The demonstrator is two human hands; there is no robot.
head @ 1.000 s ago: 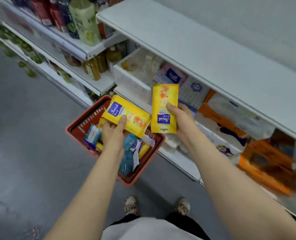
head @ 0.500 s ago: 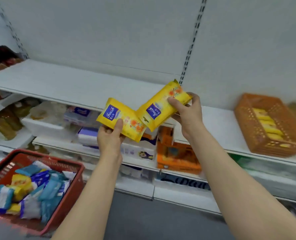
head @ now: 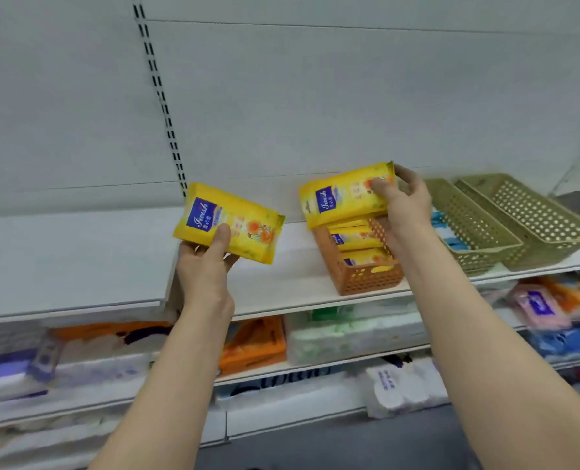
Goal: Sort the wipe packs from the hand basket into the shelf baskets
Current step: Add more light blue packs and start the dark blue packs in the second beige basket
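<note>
The right hand (head: 403,212) pinches one flat yellow plastic wipe pack (head: 344,200) by its far end, thumb on the printed face, and holds it right over the orange perforated plastic shelf basket (head: 359,278). That basket sits on the white shelf board (head: 281,283) and already holds matching yellow packs (head: 356,237) on edge in a row. To do this well, I'd say tip the pack upright and slide it in at the back of that row, label facing the same way, so it doesn't lie flat across the top. The left hand (head: 207,266) grips a second yellow wipe pack (head: 229,225) from below, well to the left of the basket and apart from the first; it waits its turn. Beside the orange basket stand two olive-green perforated baskets (head: 505,228); something blue shows in the nearer one, too blurred to name. The hand basket is out of view. How much room is left behind the row, the right hand hides.
</note>
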